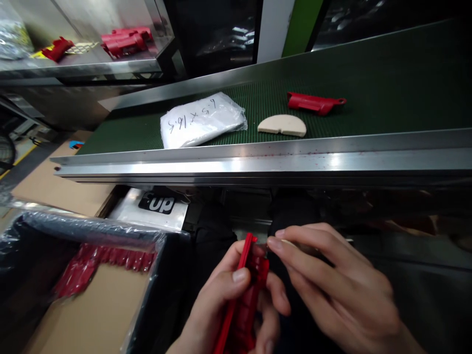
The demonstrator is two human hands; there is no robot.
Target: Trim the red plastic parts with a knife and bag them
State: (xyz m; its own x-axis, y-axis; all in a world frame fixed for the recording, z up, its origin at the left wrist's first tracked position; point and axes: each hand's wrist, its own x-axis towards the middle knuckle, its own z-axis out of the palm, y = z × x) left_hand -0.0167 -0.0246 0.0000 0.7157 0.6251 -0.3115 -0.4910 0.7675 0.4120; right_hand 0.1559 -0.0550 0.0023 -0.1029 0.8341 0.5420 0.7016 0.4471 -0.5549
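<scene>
My left hand [230, 295] is wrapped round a red plastic part [245, 300], its hollow inner side turned up and its upper end raised. The part looks like a moulded housing with ribs. Close to that upper end, my right hand [332, 280] is closed in a pinch. A thin tool or piece seems to be between its fingers; only a small dark tip and a pale bit show, so its kind is unclear. Beyond the hands, another red plastic part [315, 103] lies on the green conveyor belt [391, 93], near a beige half-round block [282, 125].
A packet of white plastic bags [202, 118] with handwriting lies on the belt, behind its metal rail [258, 160]. At lower left, a plastic-lined box [158, 280] holds bagged red parts [110, 258] and cardboard. More red parts [127, 42] sit on a metal shelf [84, 66].
</scene>
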